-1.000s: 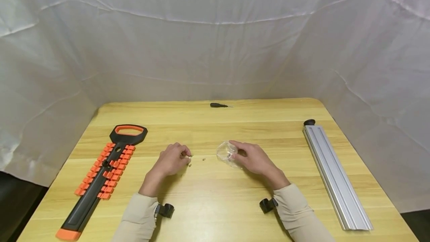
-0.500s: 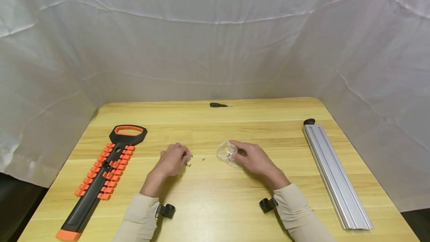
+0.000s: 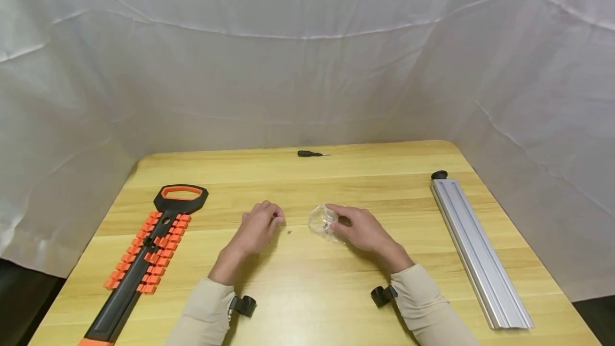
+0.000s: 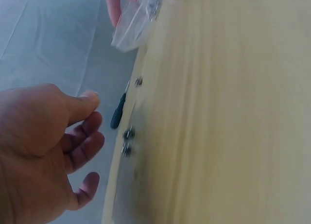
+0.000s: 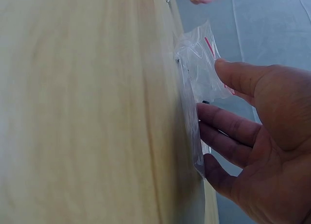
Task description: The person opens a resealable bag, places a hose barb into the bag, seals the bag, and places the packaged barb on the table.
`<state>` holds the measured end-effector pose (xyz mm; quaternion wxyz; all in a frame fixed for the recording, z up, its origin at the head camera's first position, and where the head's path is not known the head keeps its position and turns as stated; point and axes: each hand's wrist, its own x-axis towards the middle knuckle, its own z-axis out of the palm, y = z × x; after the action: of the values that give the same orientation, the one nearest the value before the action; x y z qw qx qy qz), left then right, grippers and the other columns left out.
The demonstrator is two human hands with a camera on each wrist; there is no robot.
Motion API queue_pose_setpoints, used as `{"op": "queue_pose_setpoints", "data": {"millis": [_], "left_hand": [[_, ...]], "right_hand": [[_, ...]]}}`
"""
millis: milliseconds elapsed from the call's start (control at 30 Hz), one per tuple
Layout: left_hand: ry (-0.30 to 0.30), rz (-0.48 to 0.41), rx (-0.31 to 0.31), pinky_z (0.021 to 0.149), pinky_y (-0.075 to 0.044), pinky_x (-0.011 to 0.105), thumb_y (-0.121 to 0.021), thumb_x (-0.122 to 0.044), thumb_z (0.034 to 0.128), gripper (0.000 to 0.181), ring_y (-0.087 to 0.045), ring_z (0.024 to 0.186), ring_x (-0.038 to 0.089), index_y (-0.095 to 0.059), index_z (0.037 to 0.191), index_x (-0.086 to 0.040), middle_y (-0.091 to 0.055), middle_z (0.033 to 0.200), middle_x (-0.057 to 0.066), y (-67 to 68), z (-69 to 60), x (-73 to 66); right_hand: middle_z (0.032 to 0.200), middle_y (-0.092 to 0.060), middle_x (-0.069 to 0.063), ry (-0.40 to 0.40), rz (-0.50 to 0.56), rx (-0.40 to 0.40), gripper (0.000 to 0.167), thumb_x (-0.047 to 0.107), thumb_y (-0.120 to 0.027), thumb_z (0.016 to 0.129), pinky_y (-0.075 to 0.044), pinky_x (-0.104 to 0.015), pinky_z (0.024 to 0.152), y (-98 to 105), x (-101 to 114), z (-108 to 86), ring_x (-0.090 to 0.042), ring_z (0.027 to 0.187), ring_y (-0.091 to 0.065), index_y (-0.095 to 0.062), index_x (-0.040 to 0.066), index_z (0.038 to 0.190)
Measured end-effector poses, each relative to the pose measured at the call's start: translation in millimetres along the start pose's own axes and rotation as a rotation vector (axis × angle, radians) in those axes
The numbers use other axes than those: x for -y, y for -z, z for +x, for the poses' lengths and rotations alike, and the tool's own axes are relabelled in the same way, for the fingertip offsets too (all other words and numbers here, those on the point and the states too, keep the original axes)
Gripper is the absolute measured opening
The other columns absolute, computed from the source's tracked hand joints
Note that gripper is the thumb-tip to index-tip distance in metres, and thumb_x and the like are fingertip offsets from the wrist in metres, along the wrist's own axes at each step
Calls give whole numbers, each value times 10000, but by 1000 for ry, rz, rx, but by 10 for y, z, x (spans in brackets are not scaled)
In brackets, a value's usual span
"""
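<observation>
My right hand (image 3: 360, 227) holds a clear zip bag (image 5: 197, 59) with a red seal line, its thumb and fingers around the bag's mouth. Small metal pieces (image 3: 326, 224) lie inside it. To the left, just above the table, my left hand (image 4: 46, 141) pinches thumb and forefinger together; a tiny bit of something, seemingly a small screw, shows at the thumb tip, mostly hidden. Its other fingers are loosely curled. A loose small screw (image 3: 290, 232) lies between the hands. Two more small screws (image 4: 127, 140) lie beneath the left hand in the left wrist view.
At the table's far edge lies a black screwdriver (image 3: 309, 154). A black rack with orange clips (image 3: 144, 250) runs along the left side. On the right is a long silver aluminium profile (image 3: 480, 255) with a black knob (image 3: 439, 175). Pale cloth (image 3: 298, 79) hangs behind.
My left hand has lifted off the loose screws and moved right and away from me, toward the bag. The right hand stays with the bag. The head view has tilted slightly.
</observation>
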<state>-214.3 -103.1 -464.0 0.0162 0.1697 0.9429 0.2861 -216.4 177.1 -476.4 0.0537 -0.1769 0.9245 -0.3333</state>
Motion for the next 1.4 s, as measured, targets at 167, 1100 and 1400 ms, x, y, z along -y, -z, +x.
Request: {"op": "queue_pose_setpoints", "data": {"millis": [167, 1100, 1400], "left_hand": [[-55, -87, -10, 838, -400, 413, -534, -210, 999, 110, -504, 937, 160, -621, 986, -144, -575, 962, -28, -95, 68, -109], [-50, -78, 33, 800, -428, 355, -588, -259, 967, 148, -516, 873, 127, -679, 1057, -182, -540, 1102, 13, -325, 219, -434], [17, -159, 3, 724, -484, 291, -549, -245, 993, 164, -547, 859, 130, -662, 1064, -150, -542, 1004, -9, -81, 167, -347]], "right_hand": [[1361, -592, -12, 3, -2, -9, 471, 319, -640, 936, -430, -437, 1057, -4, 7, 7, -222, 1273, -542, -523, 305, 1391], [1343, -608, -18, 10, -19, 3, 490, 300, -662, 920, -466, -429, 1011, -37, 22, 32, -207, 1186, -599, -524, 298, 1389], [1348, -603, -12, 10, -27, -10, 481, 308, -660, 919, -436, -431, 1051, -12, -1, 1, -222, 1247, -565, -532, 305, 1383]]}}
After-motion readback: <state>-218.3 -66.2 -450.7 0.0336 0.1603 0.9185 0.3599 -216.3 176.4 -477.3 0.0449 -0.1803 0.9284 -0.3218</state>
